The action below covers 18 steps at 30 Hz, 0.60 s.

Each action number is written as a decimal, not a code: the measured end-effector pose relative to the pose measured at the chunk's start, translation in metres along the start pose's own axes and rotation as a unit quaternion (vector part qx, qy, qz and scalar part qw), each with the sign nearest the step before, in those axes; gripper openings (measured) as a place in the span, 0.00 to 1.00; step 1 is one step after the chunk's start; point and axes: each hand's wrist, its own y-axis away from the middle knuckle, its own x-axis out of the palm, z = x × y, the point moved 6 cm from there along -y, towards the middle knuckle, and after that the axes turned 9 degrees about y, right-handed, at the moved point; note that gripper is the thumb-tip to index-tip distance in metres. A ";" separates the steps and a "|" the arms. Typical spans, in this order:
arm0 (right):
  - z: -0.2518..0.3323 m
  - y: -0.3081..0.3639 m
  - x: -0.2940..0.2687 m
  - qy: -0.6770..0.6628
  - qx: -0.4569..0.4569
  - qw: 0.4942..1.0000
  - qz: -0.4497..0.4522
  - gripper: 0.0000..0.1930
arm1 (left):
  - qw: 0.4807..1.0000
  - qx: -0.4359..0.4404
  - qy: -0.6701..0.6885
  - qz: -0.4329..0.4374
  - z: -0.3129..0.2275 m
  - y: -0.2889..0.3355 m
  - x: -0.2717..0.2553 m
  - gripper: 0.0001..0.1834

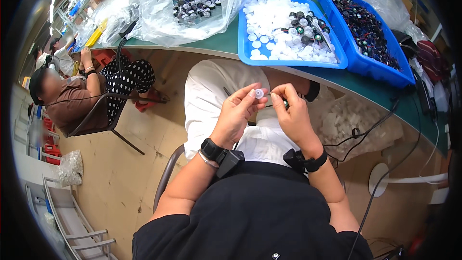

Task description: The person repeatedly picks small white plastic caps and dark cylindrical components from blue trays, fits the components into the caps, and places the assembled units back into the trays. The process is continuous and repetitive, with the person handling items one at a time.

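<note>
Above my lap, my left hand [237, 114] pinches a small translucent white plastic cap [259, 93] between thumb and fingers. Just to its right, my right hand [291, 110] is closed, thumb against forefinger. A small dark and green round part [286, 103] shows among its fingers, mostly hidden. The two hands are close together but apart. Beyond them on the table, a shallow blue tray [244, 54] holds many white caps [262, 14]. Black and green round parts [308, 28] lie on top of the caps, with a thin metal tool [323, 38] near them.
A deeper blue bin [373, 70] of dark wired parts adjoins the tray. Left of it, an open clear plastic bag [159, 24] holds black-and-white pieces. Black cables [358, 134] hang at the right, near a bag of white pieces [356, 115]. Another person [77, 94] sits at left.
</note>
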 end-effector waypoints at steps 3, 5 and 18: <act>0.012 0.001 -0.002 0.033 -0.034 0.998 -0.040 0.03 | 0.999 -0.033 0.034 0.005 0.003 0.000 -0.003 0.17; 0.012 0.003 -0.003 0.056 -0.069 0.993 -0.075 0.03 | 0.998 -0.046 0.053 0.000 0.005 0.000 -0.004 0.17; 0.015 0.005 -0.003 0.106 -0.090 0.985 -0.098 0.02 | 0.991 -0.081 0.103 0.018 0.017 -0.001 -0.016 0.17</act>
